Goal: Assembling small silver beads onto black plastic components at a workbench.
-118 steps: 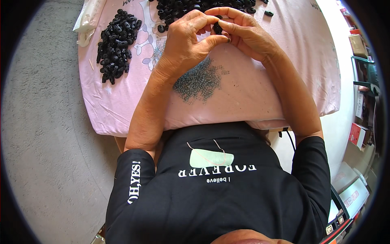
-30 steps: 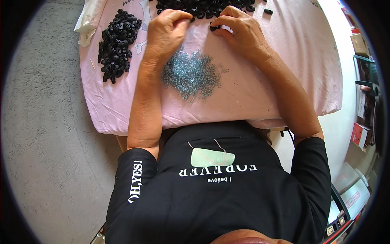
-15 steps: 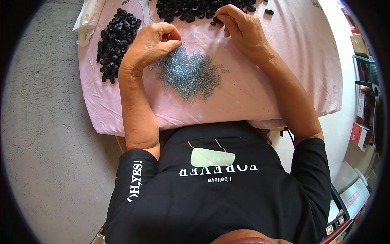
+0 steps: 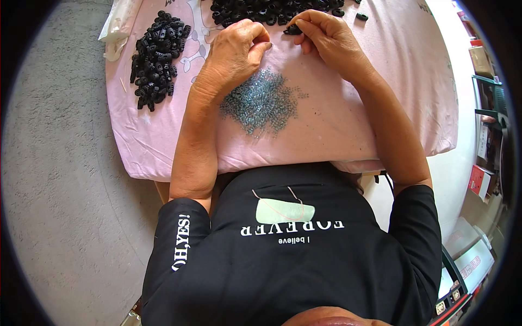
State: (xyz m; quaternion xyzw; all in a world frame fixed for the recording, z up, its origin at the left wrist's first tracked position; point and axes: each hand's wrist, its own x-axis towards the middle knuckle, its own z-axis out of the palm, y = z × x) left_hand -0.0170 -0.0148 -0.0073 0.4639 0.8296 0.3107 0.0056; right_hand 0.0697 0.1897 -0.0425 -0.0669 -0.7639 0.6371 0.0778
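Note:
My right hand [image 4: 330,42] pinches a small black plastic piece [image 4: 294,30], like part of a cord lock, between thumb and fingers. Just left of it, my left hand [image 4: 237,51] is closed in a pinch. Whatever sits at its fingertips is too small to make out. Below the hands, a loose heap of tiny silvery-blue coils, like small springs [image 4: 260,106], lies on the pink cloth. At the far edge spreads a pile of black oval plastic pieces [image 4: 261,11]. A second heap of black plastic pieces [image 4: 157,60], longer in shape, lies to the left.
A pink patterned cloth [image 4: 337,130] covers the table. One black piece [image 4: 361,17] lies apart at the far right. A white plastic bag [image 4: 119,22] hangs by the left far edge. A thin pale stick [image 4: 123,85] lies left. Boxes [image 4: 480,181] stand off the table's right side.
My left hand has left the edge of the coil heap and moved right and away from me, close to the right hand. My right hand still holds the black piece, nearly in place.

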